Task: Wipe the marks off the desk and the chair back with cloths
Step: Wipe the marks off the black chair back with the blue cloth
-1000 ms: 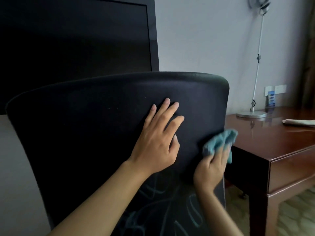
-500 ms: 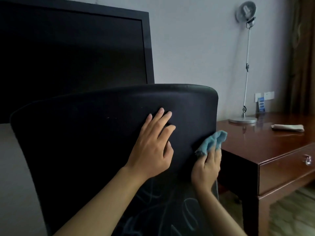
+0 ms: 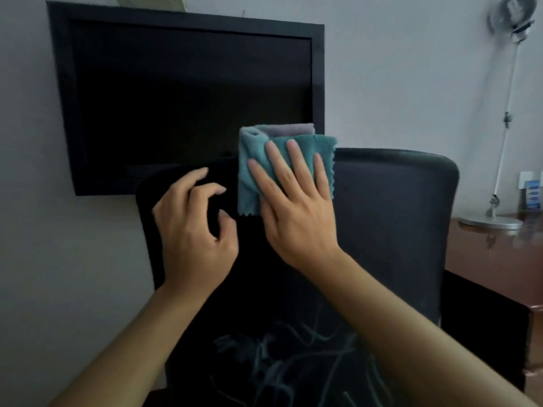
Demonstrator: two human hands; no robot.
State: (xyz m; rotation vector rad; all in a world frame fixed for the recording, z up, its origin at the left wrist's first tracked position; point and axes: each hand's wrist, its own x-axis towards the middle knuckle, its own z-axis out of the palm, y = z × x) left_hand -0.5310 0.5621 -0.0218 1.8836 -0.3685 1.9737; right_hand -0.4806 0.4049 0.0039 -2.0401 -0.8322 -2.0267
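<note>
The black chair back (image 3: 390, 224) fills the middle of the view, facing me. Pale teal scribble marks (image 3: 282, 356) cover its lower part. A folded teal cloth (image 3: 249, 168) lies flat against the chair's top edge, a grey layer showing behind it. My right hand (image 3: 293, 207) presses on the cloth with fingers spread flat. My left hand (image 3: 194, 230) hovers just left of the cloth with its fingers curled and apart, holding nothing. The brown wooden desk (image 3: 496, 259) stands to the right behind the chair.
A dark wall-mounted screen (image 3: 188, 98) hangs behind the chair. A silver desk lamp (image 3: 493, 221) with a tall stem stands on the desk's far corner, next to a small blue card (image 3: 531, 198) by the wall.
My right hand carried the cloth from the chair's right edge up and left to the top edge. My left hand lifted off the chair back and curled. The view shifted right of the chair.
</note>
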